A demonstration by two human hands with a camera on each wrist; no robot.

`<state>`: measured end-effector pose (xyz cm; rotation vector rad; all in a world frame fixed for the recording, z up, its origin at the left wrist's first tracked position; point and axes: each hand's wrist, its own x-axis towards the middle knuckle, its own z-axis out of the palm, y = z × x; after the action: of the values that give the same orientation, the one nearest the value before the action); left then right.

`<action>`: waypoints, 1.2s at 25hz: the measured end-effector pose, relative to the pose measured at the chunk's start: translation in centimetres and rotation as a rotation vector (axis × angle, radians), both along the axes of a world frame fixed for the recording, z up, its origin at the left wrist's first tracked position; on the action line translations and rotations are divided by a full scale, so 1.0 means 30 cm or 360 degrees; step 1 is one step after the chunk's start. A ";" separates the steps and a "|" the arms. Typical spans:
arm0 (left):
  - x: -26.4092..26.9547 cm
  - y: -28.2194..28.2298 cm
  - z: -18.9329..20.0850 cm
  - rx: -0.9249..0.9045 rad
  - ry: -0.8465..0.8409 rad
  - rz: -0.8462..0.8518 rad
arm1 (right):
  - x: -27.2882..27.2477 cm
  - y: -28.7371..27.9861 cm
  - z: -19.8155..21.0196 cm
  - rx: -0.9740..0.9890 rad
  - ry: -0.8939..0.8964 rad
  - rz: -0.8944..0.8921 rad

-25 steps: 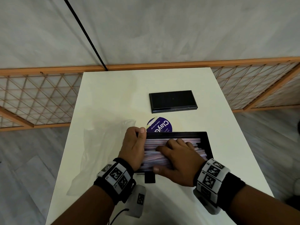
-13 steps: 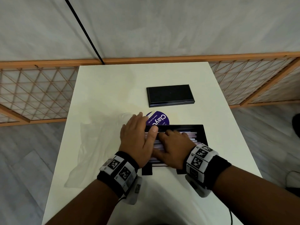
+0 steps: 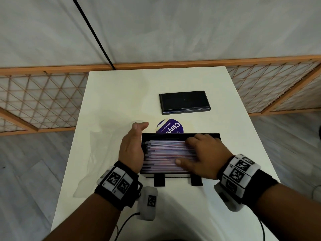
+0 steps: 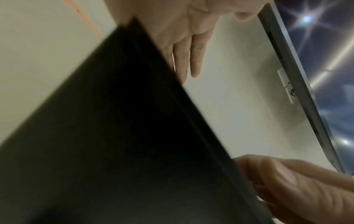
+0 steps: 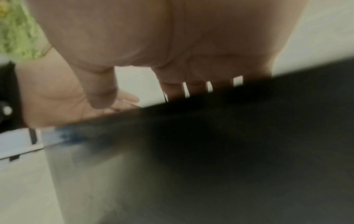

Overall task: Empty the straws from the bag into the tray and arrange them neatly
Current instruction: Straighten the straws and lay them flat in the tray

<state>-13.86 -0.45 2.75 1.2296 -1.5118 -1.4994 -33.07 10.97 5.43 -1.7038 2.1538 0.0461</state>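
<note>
While the straws (image 3: 166,153) already lie lengthwise inside the black tray (image 3: 180,135), both hands work at the tray to square the pile. At the tray's left end stands the left hand (image 3: 131,146), set on edge like a wall, its fingers (image 3: 139,126) straight and pressed together, holding nothing; judged from this, it serves as a stop so the straw ends line up flush. Over the tray's right half lies the right hand (image 3: 203,155), palm down, fingers (image 3: 199,139) slightly spread and flat on the straws, thumb on the near rows; it likely presses the pile down and slides it toward the left hand. Left of the tray, the clear bag (image 3: 97,153) lies limp on the worktop (image 3: 121,94) and looks emptied. Just behind the tray, a purple round label (image 3: 171,126) peeks out, partly hidden by the tray's far wall. Further behind the tray rests a black flat lid (image 3: 185,102), apart from it. Two black feet (image 3: 159,180) jut from the tray's near side. Both wrist views are blurred and mostly show dark tray wall.
</note>
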 end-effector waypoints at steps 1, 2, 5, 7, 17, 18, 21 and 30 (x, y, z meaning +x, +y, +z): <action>-0.001 0.002 0.005 0.0040 0.0000 -0.0040 | -0.005 0.015 0.001 -0.0088 -0.0034 0.0024; -0.004 0.010 0.009 0.0062 0.0003 -0.0087 | -0.003 0.029 0.002 -0.0151 -0.0080 0.0076; -0.005 0.032 -0.003 0.0032 -0.0062 -0.0237 | 0.024 0.060 -0.007 0.0030 -0.0241 0.0194; 0.004 0.034 -0.046 -0.0012 -0.0076 -0.0263 | 0.038 0.072 -0.039 0.0224 -0.0114 0.0192; -0.006 0.064 -0.066 -0.0197 -0.0045 -0.0265 | 0.090 -0.014 -0.067 0.0265 -0.0110 0.0185; -0.004 0.062 -0.082 -0.0256 -0.0088 -0.0259 | 0.086 -0.021 -0.067 0.0272 -0.0074 0.0195; -0.004 0.056 -0.117 -0.0352 -0.0175 -0.0229 | 0.085 -0.035 -0.070 0.0377 -0.0235 0.0240; -0.009 0.058 -0.108 -0.0420 -0.0243 -0.0226 | 0.062 -0.055 -0.021 0.0597 -0.0449 0.0035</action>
<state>-14.13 1.31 -0.50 1.1197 -1.8654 -1.2648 -31.22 9.31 4.82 -1.4240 1.7887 0.1917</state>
